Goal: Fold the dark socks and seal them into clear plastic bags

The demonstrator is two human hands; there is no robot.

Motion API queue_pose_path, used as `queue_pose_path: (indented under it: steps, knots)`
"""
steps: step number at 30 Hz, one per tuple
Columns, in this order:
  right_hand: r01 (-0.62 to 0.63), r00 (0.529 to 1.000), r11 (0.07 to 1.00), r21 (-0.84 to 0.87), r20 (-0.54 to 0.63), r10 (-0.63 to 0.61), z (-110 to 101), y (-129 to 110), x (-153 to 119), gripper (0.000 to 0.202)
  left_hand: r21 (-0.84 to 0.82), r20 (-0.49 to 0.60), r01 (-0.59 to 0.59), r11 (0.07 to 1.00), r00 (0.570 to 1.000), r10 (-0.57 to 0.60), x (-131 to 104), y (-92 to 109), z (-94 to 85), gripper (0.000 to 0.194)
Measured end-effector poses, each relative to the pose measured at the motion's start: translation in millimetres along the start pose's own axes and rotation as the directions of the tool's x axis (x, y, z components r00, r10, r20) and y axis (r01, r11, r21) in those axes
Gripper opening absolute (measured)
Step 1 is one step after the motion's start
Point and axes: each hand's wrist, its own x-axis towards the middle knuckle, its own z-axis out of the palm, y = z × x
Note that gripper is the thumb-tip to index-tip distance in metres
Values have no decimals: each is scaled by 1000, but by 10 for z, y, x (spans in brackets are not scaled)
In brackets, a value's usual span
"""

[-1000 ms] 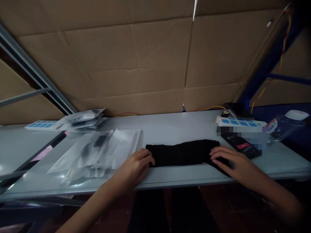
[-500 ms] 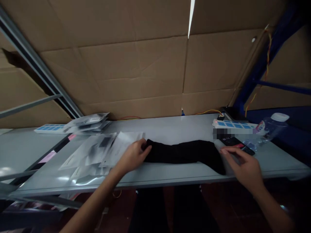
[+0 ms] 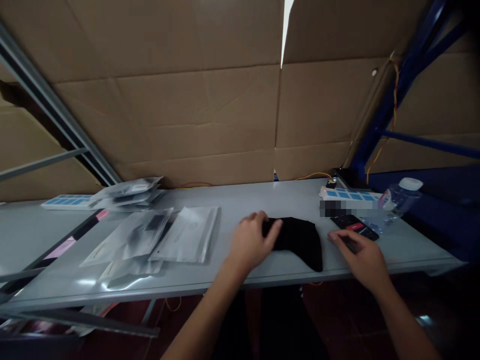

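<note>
Rightward sweeps the left hand (image 3: 252, 241), gripping black cloth (image 3: 300, 237) near the bench's (image 3: 240, 197) front edge, likely steadying a fold; right hand (image 3: 362, 256) narrow, contents unclear.

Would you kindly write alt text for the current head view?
The left hand holds the left end of a black cloth on a grey table; the right hand is apart, just right of it. Plastic packets lie at left, with a phone and bottle at right.
</note>
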Motion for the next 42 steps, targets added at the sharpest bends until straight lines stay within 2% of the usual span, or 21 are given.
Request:
queue_pose_path:
  steps: [2, 3, 6, 8, 9, 11, 13, 15, 17, 18, 20, 22, 24, 27, 28, 30, 32, 34, 36, 39, 42]
  knots:
    - [-3, 1000, 1000, 8, -8, 3, -4, -11, -1, 36, 38, -99, 133, 990, 987, -129, 3, -196, -69, 40]
    - [-3, 1000, 1000, 6, -17, 3, -2, -17, -1, 35, 82, -106, 185, 979, 979, -176, -2, -293, -76, 40]
    - [-9, 999, 1000, -6, -40, 9, 11, -30, -2, 35, 131, 16, 197, 972, 979, -201, -10, -524, -39, 36]
    - [-10, 999, 1000, 0, -42, 10, 19, -29, -4, 35, 42, 65, 211, 977, 975, -213, 28, -584, -66, 34]
    - [-10, 999, 1000, 6, -40, 10, 21, -27, -4, 35, -14, 44, 230, 973, 972, -229, 62, -570, -107, 32]
    - [-6, 1000, 1000, 26, -27, 7, 22, -20, -6, 35, -88, -62, 246, 965, 966, -252, 142, -437, -200, 28]
    - [-3, 1000, 999, 48, -23, 4, 23, -18, -7, 35, -81, -171, 182, 980, 966, -193, 194, -180, -208, 20]
    - [-2, 1000, 999, 48, -26, 3, 28, -19, -6, 35, -15, -168, 46, 999, 985, -48, 179, 132, -49, 17]
    - [2, 1000, 1000, 31, -31, -1, 36, -18, -3, 35, 59, -58, -135, 989, 989, 139, 110, 402, 240, 20]
    - [2, 999, 1000, 20, -34, -2, 39, -16, -1, 35, 90, -38, -181, 979, 982, 186, 67, 499, 391, 25]
    - [4, 999, 1000, 6, -35, -4, 40, -14, 0, 35, 103, -35, -189, 977, 980, 194, -10, 599, 605, 31]
    - [11, 999, 1000, 1, -36, -11, 33, -31, -6, 34, 34, -46, -185, 982, 982, 186, -63, 581, 619, 36]
    - [56, 997, 998, -5, -62, -57, 25, -99, -22, 32, -61, -65, -219, 974, 974, 215, -94, 460, 440, 34]
    - [278, 960, 960, -31, -16, -279, 44, -335, -57, 26, -32, -158, -196, 980, 969, 189, -126, 108, 14, 23]
    - [372, 928, 928, -40, 57, -369, 69, -440, -65, 26, 36, -194, -127, 991, 972, 131, -138, -49, -121, 21]
    - [523, 832, 850, -53, 249, -496, 153, -652, -71, 43, 207, -236, 92, 974, 971, -41, -168, -395, -338, 25]
    - [618, 731, 783, -65, 413, -543, 278, -819, -56, 63, 367, -199, 300, 881, 950, -240, -201, -735, -475, 33]
    - [674, 649, 736, -62, 525, -551, 410, -914, -37, 74, 462, -105, 371, 806, 925, -366, -239, -1006, -536, 31]
    - [690, 606, 722, -58, 591, -532, 497, -954, -47, 76, 485, -24, 352, 801, 921, -390, -282, -1172, -539, 29]
    - [668, 615, 737, -106, 636, -466, 485, -993, -181, 78, 475, 22, 302, 826, 935, -354, -363, -1240, -493, 32]
    - [662, 619, 736, -141, 656, -431, 398, -1035, -424, 101, 472, 65, 240, 848, 950, -305, -466, -1187, -480, 31]
